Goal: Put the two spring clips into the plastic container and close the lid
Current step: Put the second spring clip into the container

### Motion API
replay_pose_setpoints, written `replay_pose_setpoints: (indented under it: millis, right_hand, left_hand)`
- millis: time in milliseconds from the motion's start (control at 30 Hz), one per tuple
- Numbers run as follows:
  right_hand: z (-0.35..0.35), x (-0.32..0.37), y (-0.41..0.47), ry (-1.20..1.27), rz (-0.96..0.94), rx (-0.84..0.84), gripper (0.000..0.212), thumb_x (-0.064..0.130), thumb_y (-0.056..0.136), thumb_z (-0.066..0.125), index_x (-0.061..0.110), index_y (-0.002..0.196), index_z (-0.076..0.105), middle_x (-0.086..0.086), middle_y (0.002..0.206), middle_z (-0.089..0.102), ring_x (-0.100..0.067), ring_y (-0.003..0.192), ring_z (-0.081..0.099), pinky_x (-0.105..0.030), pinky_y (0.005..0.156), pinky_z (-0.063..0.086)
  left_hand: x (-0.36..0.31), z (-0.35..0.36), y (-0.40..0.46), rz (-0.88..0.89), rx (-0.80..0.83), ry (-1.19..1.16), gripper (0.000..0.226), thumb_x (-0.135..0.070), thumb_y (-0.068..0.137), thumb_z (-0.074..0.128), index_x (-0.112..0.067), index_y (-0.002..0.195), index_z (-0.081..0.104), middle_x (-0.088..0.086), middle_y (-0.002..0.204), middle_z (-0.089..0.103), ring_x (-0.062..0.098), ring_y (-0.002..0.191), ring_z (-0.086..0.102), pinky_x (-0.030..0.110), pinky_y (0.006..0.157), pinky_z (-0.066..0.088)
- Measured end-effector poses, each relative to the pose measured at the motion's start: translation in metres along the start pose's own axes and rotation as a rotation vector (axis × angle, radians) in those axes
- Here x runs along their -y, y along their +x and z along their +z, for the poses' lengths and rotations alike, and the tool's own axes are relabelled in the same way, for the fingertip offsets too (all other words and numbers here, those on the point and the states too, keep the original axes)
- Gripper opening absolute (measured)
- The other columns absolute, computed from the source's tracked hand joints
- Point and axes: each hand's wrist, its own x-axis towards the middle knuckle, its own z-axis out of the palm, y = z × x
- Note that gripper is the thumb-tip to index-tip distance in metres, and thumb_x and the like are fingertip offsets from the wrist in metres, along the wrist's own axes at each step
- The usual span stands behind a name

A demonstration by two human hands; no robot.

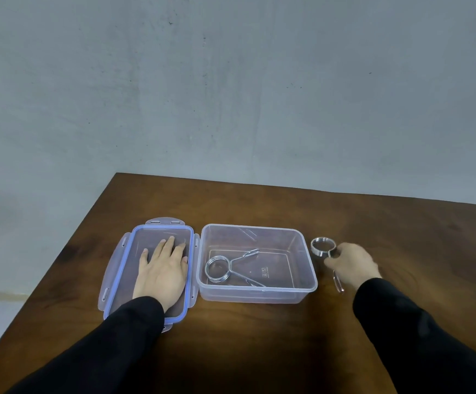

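Observation:
A clear plastic container [307, 280] stands open on the brown table. One metal spring clip [217, 269] lies inside it at the left, its two handles pointing right. The lid [134, 245], clear with a blue seal and side flaps, lies upside down to the container's left. My left hand [164, 268] rests flat on it, fingers spread. To the right of the container, my right hand [350, 264] is closed on the second spring clip [320, 245]; its coil sticks out past my fingers and one handle shows below my palm.
The brown wooden table [259, 336] ends at a far edge close behind the container and at a slanting left edge near the lid. A grey wall rises behind it. Black sleeves cover both forearms.

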Motion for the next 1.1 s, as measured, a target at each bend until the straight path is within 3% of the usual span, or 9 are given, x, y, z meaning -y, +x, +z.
replay_pose_setpoints:
  millis: [100,200,267,400,567,733,967,1100]
  right_hand:
    - [-0.034,0.023,0.006,0.056,-0.189,-0.107,0.02,0.037,0.087,0.069,0.021,0.099,0.067,-0.004,0.101,0.064,-0.029,0.09,0.065,-0.047,0.087,0.053]
    - [-0.061,0.061,0.001,0.112,-0.486,-0.083,0.011,0.036,0.087,0.071,0.027,0.089,0.065,0.002,0.094,0.06,-0.018,0.083,0.058,-0.028,0.067,0.043]
    - [-0.065,0.089,-0.015,0.085,-0.65,0.034,0.011,0.034,0.089,0.073,0.028,0.096,0.069,0.008,0.099,0.059,-0.008,0.089,0.057,-0.024,0.074,0.042]
    - [-0.039,0.129,-0.043,-0.094,-0.857,0.222,0.034,0.041,0.089,0.073,0.026,0.119,0.07,0.004,0.112,0.058,-0.018,0.102,0.06,-0.038,0.093,0.048]
    - [0.013,0.14,-0.059,-0.261,-0.905,0.334,0.037,0.041,0.092,0.07,0.024,0.125,0.069,0.002,0.118,0.06,-0.024,0.11,0.058,-0.043,0.099,0.044]
    - [0.028,0.148,-0.066,-0.31,-0.881,0.357,0.04,0.04,0.096,0.066,0.026,0.133,0.065,0.004,0.129,0.057,-0.023,0.12,0.053,-0.051,0.11,0.029]
    - [0.037,0.153,-0.064,-0.325,-0.886,0.4,0.042,0.04,0.096,0.067,0.023,0.134,0.065,0.0,0.128,0.059,-0.023,0.114,0.056,-0.04,0.098,0.042]
    - [0.041,0.151,-0.063,-0.323,-0.88,0.399,0.04,0.04,0.095,0.067,0.022,0.13,0.067,-0.001,0.126,0.059,-0.024,0.111,0.057,-0.041,0.097,0.046]
  left_hand:
    - [0.0,-0.001,0.0,0.002,0.005,-0.002,0.05,-0.04,0.104,0.018,-0.031,0.15,0.035,-0.001,0.161,0.032,0.022,0.15,0.023,0.053,0.122,0.012]
    - [0.0,-0.002,0.0,0.007,0.006,-0.007,0.05,-0.04,0.104,0.019,-0.031,0.15,0.034,-0.001,0.162,0.032,0.022,0.15,0.023,0.053,0.122,0.011]
    - [0.001,-0.002,0.0,0.004,-0.001,-0.011,0.05,-0.04,0.104,0.018,-0.03,0.151,0.034,-0.001,0.161,0.032,0.021,0.15,0.023,0.053,0.122,0.011]
    - [0.003,-0.001,0.0,0.003,-0.002,-0.031,0.05,-0.04,0.104,0.019,-0.03,0.151,0.034,-0.001,0.161,0.032,0.021,0.15,0.022,0.052,0.122,0.01]
    - [0.001,-0.001,0.001,0.008,-0.022,-0.038,0.05,-0.038,0.104,0.018,-0.029,0.149,0.037,0.001,0.161,0.032,0.021,0.15,0.021,0.052,0.122,0.01]
    - [0.003,-0.001,0.001,0.005,-0.021,-0.029,0.05,-0.039,0.104,0.019,-0.029,0.15,0.035,0.001,0.161,0.032,0.021,0.15,0.022,0.052,0.122,0.01]
    - [0.004,-0.001,0.001,0.01,-0.025,-0.025,0.05,-0.041,0.104,0.019,-0.029,0.15,0.036,0.001,0.161,0.033,0.021,0.15,0.022,0.051,0.123,0.01]
    - [0.004,0.001,0.002,0.008,-0.029,-0.018,0.05,-0.041,0.104,0.019,-0.029,0.149,0.037,0.0,0.161,0.034,0.021,0.15,0.022,0.052,0.122,0.011]
